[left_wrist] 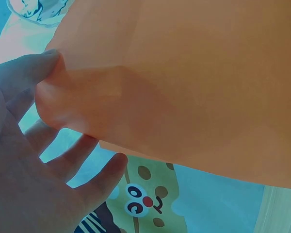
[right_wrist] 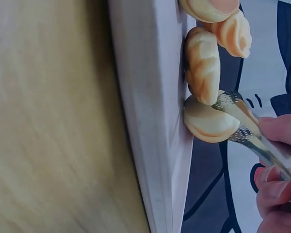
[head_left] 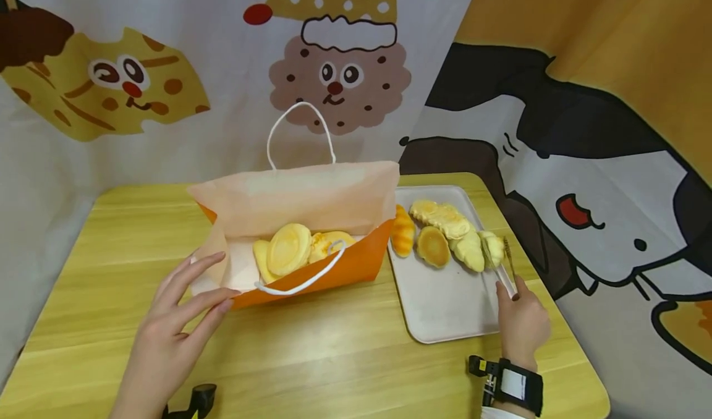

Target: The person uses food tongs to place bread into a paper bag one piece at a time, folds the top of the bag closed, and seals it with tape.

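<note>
My left hand (head_left: 172, 323) pinches the near left corner of an orange paper bag (head_left: 334, 274) between thumb and fingers. In the left wrist view the thumb lies over the bag's edge. The bag gapes open and holds round and flat yellow breads (head_left: 289, 249). At the tray's right side my right hand (head_left: 523, 320) grips metal tongs (right_wrist: 263, 146). Their perforated tips straddle a small round bun (right_wrist: 208, 122) that sits at the end of the row, beside a twisted bread roll (right_wrist: 202, 68). The bun rests on the white tray (head_left: 445, 314).
Also on the tray lie an orange-brown roll (head_left: 403, 230), a round brown bread (head_left: 432, 247) and a long pale bread (head_left: 439, 218). White cord handles (head_left: 300, 105) rise from the bag. A printed curtain (head_left: 217, 153) stands behind the wooden table (head_left: 334, 357).
</note>
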Demonstrator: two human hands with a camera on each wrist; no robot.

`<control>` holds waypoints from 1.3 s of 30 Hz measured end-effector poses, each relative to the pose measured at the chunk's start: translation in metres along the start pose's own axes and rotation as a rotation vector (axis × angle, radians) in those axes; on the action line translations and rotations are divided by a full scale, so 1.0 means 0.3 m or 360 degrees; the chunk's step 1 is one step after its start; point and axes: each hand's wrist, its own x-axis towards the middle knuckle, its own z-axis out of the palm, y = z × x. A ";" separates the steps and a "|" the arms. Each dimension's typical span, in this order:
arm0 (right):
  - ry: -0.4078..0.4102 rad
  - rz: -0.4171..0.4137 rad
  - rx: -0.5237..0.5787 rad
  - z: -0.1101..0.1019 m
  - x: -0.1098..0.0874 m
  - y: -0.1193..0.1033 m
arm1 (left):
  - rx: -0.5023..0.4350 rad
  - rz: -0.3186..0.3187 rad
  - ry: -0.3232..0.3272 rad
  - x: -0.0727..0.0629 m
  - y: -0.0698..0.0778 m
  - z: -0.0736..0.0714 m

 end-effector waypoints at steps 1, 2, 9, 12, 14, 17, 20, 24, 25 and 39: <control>0.0009 -0.0001 0.0009 0.000 0.000 0.000 | 0.0000 0.0006 0.0008 -0.001 0.000 0.000; 0.0016 -0.0003 0.0018 -0.003 -0.001 -0.001 | -0.0005 0.0018 0.0020 0.000 0.000 0.000; 0.0129 -0.0013 0.0061 -0.026 -0.011 0.001 | 0.0008 0.0010 0.0010 -0.001 -0.002 -0.003; 0.0166 -0.0021 0.0059 -0.044 -0.011 -0.008 | -0.0001 0.0018 0.0023 -0.004 -0.006 -0.005; 0.0191 -0.0037 0.0053 -0.059 -0.012 -0.017 | -0.0005 0.0018 0.0025 -0.006 -0.008 -0.006; 0.0255 -0.0095 0.0049 -0.084 -0.015 -0.034 | -0.0008 0.0023 0.0030 -0.006 -0.010 -0.008; 0.0311 -0.0139 0.0051 -0.113 -0.015 -0.057 | -0.0026 0.0060 0.0054 -0.006 -0.012 -0.007; 0.0357 -0.0160 0.0075 -0.160 -0.013 -0.096 | -0.0037 0.0101 0.0074 -0.007 -0.011 -0.006; 0.0372 -0.0177 0.0086 -0.172 -0.013 -0.106 | -0.0035 0.0103 0.0076 -0.007 -0.011 -0.006; 0.0631 -0.0591 0.0611 -0.338 0.006 -0.326 | -0.0029 0.0148 0.0079 -0.008 -0.006 -0.015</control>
